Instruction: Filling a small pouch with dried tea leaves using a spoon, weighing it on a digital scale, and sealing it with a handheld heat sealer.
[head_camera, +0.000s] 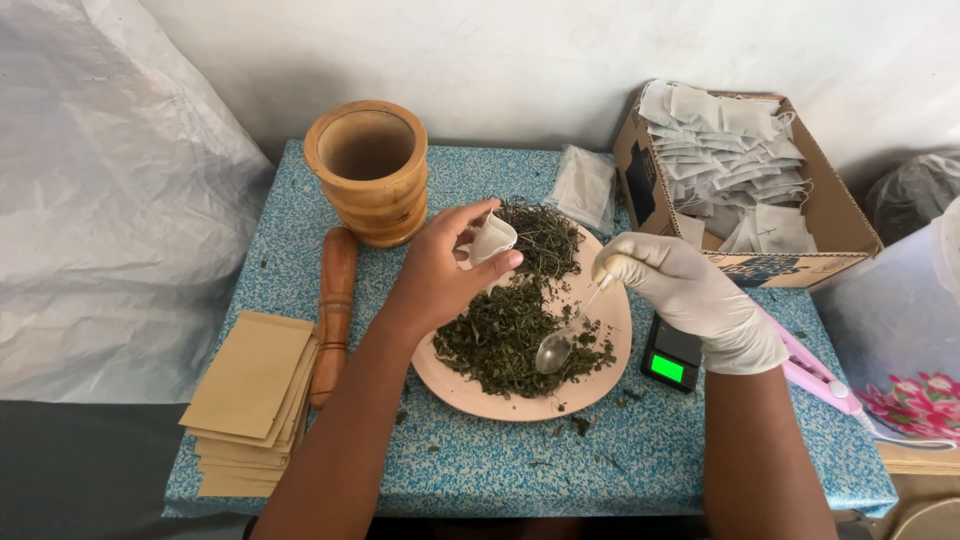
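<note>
My left hand (440, 270) is bare and holds a small white tea bag (490, 238) open above a pink plate (470, 385). The plate carries a heap of dried green herb leaves (500, 335). My right hand (690, 295) wears a white glove and grips a clear plastic spoon (560, 345) by its handle. The spoon's bowl rests in the herbs near the plate's right side.
A wooden mortar (368, 170) and pestle (335, 310) stand left of the plate. Brown paper envelopes (250, 400) are stacked at the front left. A cardboard box of white tea bags (745, 165), a small scale with a green display (670, 355), a pink tool (815, 375) and a clear bag (585, 185) lie on the right.
</note>
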